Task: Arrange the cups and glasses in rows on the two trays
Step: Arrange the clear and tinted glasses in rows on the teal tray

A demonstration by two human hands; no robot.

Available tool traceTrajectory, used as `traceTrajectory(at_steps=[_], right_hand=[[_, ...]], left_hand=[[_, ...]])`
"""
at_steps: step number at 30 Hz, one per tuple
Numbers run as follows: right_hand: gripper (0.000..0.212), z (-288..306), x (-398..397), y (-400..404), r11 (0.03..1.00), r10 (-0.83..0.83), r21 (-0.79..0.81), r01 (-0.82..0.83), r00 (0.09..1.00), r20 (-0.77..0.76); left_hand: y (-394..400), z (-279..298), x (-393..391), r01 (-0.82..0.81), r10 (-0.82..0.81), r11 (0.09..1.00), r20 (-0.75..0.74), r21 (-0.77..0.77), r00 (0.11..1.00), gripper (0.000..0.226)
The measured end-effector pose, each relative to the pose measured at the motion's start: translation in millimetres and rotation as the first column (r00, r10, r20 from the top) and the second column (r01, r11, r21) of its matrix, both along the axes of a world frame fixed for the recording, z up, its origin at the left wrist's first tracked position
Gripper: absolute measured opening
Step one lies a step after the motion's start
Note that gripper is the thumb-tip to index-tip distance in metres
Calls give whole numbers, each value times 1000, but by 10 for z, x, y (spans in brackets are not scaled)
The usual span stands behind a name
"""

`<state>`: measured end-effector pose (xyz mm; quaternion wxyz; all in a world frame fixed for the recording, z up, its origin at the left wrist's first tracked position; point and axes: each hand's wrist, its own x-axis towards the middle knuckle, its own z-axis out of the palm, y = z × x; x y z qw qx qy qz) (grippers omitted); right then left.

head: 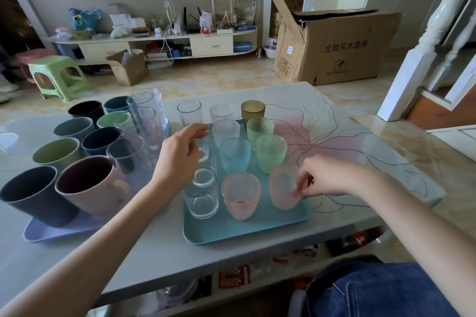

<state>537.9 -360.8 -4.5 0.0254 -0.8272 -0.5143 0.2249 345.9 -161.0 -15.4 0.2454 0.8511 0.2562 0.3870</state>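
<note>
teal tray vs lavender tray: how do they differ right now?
The teal tray holds mostly translucent glasses, clear, blue, green and pink; the lavender tray holds mostly opaque cups in dark, grey, green and pink. The teal tray sits in front of the person, the lavender tray to the left. The right hand touches a pink glass on the teal tray; neither hand touches the lavender tray's cups. Both rest flat on the table.

Teal tray (257, 233): set on the worktop (164, 247), carrying glasses in rows.
Purple tray (49, 233): loaded with opaque cups.
Right hand (325, 175): fingertips placed on a pink glass (283, 188).
Left hand (177, 152): held loosely curled above clear glasses (202, 193).
</note>
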Motion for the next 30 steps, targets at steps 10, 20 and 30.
traceTrajectory(at_steps=[10, 20, 30], right_hand=[[12, 110, 476, -240, 918, -296, 230, 325, 943, -152], [26, -617, 323, 103, 942, -321, -159, 294, 930, -177], [17, -725, 389, 99, 956, -279, 7, 292, 920, -276]], left_hand=[[60, -581, -484, -78, 87, 982, 46, -172, 995, 44], [61, -1135, -528, -87, -11, 856, -186, -510, 983, 37], [178, -1061, -360, 31, -2, 620, 37, -784, 999, 64]])
